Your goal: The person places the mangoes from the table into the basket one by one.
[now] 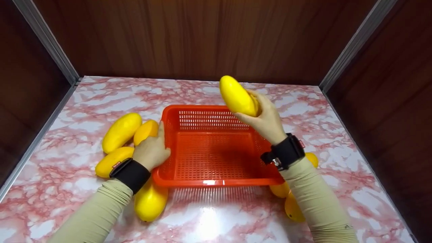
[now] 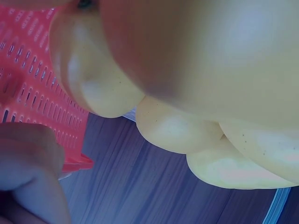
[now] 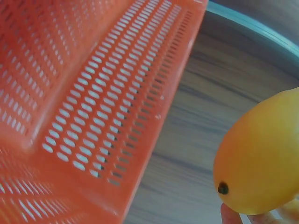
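Yellow oblong mango (image 1: 237, 96) gripped by right hand (image 1: 266, 118), long axis tilted, above orange perforated plastic basket (image 1: 216, 182); basket rim held by left hand (image 1: 152, 151).

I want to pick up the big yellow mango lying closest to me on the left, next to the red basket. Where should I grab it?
Take that mango around its thick middle, coming from above and from its left. It lies flat, so its broad top is open. Its right side sits close to the red basket, and the left hand and sleeve cover its far end, so those sides look crowded.
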Action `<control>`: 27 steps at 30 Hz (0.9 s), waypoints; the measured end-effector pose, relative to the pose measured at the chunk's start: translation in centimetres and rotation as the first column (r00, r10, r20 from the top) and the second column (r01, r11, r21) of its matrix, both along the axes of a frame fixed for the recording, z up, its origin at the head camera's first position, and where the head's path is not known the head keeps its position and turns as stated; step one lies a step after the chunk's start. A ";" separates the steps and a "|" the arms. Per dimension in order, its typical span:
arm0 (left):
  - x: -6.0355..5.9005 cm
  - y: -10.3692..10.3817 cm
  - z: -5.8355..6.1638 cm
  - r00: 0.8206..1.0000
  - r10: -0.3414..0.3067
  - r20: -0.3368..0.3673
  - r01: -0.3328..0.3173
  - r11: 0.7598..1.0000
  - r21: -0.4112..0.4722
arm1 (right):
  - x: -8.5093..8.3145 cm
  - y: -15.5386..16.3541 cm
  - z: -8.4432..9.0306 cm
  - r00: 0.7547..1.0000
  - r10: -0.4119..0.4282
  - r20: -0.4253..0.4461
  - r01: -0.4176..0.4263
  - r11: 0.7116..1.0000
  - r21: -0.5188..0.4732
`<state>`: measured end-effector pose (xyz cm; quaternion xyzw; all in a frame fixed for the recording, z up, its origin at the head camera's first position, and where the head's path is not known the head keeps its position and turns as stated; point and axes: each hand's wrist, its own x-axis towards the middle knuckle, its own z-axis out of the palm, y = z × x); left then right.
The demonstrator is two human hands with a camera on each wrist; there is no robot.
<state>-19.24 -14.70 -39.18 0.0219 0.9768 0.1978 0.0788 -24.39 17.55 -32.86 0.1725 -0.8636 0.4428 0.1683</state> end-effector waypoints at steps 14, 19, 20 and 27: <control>-0.2 0.1 0.0 1.000 -0.003 0.008 0.003 1.000 -0.013 | -0.7 -0.8 -2.6 0.998 -0.004 0.067 -0.005 0.990 0.138; -0.1 0.2 0.0 1.000 -0.005 -0.002 0.005 1.000 -0.016 | -1.0 -0.8 -3.3 0.996 0.007 0.090 -0.020 0.988 0.152; -0.1 0.2 0.0 1.000 -0.004 -0.005 0.004 1.000 -0.014 | -1.0 -0.8 -3.4 0.995 0.007 0.096 -0.022 0.988 0.154; 0.1 0.2 -0.1 1.000 0.005 -0.012 -0.005 1.000 -0.010 | -1.2 -1.0 -4.2 0.987 -0.003 0.160 -0.027 0.982 0.187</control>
